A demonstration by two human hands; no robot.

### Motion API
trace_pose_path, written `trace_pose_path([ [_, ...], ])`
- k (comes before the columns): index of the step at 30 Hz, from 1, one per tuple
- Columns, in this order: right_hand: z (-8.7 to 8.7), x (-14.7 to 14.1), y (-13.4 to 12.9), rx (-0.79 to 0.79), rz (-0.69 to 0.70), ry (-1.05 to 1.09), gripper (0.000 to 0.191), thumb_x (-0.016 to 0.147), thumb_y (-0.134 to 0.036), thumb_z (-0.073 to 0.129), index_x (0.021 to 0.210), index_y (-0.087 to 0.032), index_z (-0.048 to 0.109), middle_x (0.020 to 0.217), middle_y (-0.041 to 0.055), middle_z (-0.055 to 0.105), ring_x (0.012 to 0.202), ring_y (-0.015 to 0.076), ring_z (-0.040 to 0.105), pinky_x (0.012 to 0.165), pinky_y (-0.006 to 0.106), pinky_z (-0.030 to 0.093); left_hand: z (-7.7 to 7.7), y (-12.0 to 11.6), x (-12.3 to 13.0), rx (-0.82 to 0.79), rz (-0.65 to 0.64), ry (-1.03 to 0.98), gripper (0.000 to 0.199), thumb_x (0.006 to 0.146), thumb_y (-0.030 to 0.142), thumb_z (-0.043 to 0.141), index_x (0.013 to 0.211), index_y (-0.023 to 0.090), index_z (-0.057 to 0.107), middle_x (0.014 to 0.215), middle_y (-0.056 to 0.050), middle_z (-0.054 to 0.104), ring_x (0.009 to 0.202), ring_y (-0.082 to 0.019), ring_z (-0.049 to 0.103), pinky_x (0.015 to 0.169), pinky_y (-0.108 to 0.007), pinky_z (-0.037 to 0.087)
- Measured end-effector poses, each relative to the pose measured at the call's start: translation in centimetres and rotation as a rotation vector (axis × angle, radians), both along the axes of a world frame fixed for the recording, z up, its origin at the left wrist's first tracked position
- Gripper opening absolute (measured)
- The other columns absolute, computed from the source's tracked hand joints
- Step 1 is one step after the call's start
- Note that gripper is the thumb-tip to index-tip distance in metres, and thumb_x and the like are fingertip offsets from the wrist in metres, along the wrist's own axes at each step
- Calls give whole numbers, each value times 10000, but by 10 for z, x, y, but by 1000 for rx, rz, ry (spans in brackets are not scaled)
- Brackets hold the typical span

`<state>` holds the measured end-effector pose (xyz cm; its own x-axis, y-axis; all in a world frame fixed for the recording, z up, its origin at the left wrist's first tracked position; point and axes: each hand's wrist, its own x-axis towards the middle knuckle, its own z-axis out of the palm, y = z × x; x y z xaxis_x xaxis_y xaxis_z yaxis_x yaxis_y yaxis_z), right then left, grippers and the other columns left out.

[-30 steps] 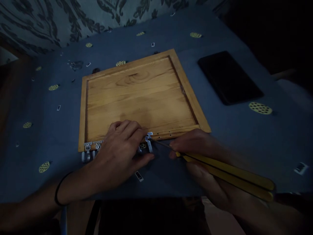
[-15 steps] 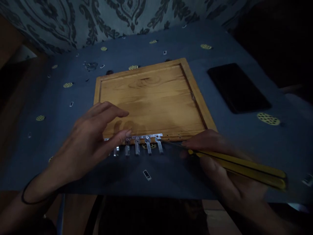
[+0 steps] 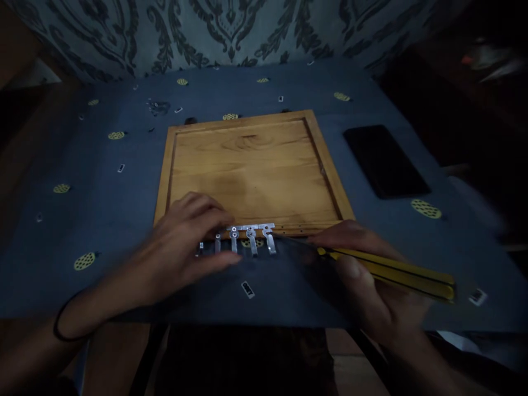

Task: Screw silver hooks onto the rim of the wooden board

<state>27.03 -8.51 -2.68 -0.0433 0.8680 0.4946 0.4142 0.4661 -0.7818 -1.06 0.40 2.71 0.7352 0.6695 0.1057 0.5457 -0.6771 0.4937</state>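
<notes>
A wooden panel with a raised frame (image 3: 256, 165) lies flat on the cloth. Along its near edge sits a row of small silver metal hinge-like pieces (image 3: 252, 235), several of them sticking out toward me, some fixed with cross-head screws. My left hand (image 3: 185, 247) hovers over the left part of that row, thumb and fingers apart; it partly hides the pieces there. In my right hand (image 3: 367, 275) is a screwdriver with a yellow and black handle (image 3: 404, 272). Its thin shaft points left, the tip close to the rightmost metal piece; whether they touch I cannot tell.
A dark smartphone or tablet (image 3: 385, 159) lies right of the panel on the blue patterned tablecloth (image 3: 124, 209). Small clear items, perhaps a plastic bag (image 3: 159, 107), lie at the back left. Patterned fabric (image 3: 231, 33) rises behind the table.
My left hand has moved right and lower, its thumb now below the metal pieces. The right hand keeps the screwdriver near the rightmost piece. The camera view has shifted slightly.
</notes>
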Motion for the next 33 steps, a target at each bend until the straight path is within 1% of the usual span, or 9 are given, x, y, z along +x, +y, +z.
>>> trace_pose_path([
  [3,3,-2,1,21,1,-8,167,1079,-258,544,1129,-270,703,850,19,681,751,172,674,664,334,538,-7,-8,18,34,-93,49,434,973,521,747,1231,181,669,1235,-111,689,1191,-299,612,1017,-484,538],
  [6,5,-5,0,27,-15,-7,153,1077,-263,554,1108,-275,703,852,18,684,741,170,674,655,327,539,-13,-11,28,83,-123,66,478,950,502,781,1252,151,659,1246,-129,676,1211,-317,598,1037,-507,534],
  [12,-1,-6,-7,-48,-60,32,187,1087,-368,552,1100,-279,716,816,11,684,685,166,662,612,311,535,-6,-1,14,164,-74,27,353,1007,460,714,1198,164,682,1184,-103,698,1133,-286,647,953,-435,561],
  [18,-12,-1,-10,-39,-97,0,217,1082,-362,547,1142,-295,745,851,30,727,657,172,670,589,314,532,5,26,-24,183,182,-96,239,1028,378,642,1184,217,724,1132,-45,736,1039,-225,704,904,-343,564],
  [20,-13,-2,-10,-29,-121,-21,214,1076,-356,554,1121,-287,751,830,26,725,656,176,681,593,316,537,3,38,-37,172,293,-122,232,993,393,654,1139,240,749,1063,-24,744,934,-209,698,812,-324,554],
  [22,-12,-4,-9,-6,-147,-52,203,1071,-343,561,1093,-272,750,811,20,729,642,172,685,584,308,538,-2,50,-49,187,408,-176,246,965,434,645,1071,248,766,1016,-23,748,839,-196,674,702,-312,518],
  [26,-5,-11,-11,50,-166,-136,239,1074,-370,542,1028,-244,741,747,4,731,551,154,661,538,293,528,-21,74,-70,192,606,-237,281,889,466,628,1013,254,765,1000,-26,764,920,-225,715,728,-331,539],
  [29,3,-15,-13,50,-169,-207,252,1062,-375,556,990,-231,750,715,11,727,539,165,677,537,299,543,-38,86,-84,193,680,-267,301,877,493,613,978,245,751,993,-38,760,830,-225,715,658,-331,523],
  [33,6,-17,-15,62,-180,-253,239,1067,-345,544,977,-233,734,690,3,715,547,159,684,546,285,545,-54,96,-98,208,712,-246,308,866,461,590,996,234,753,1017,-50,763,830,-223,718,704,-341,543],
])
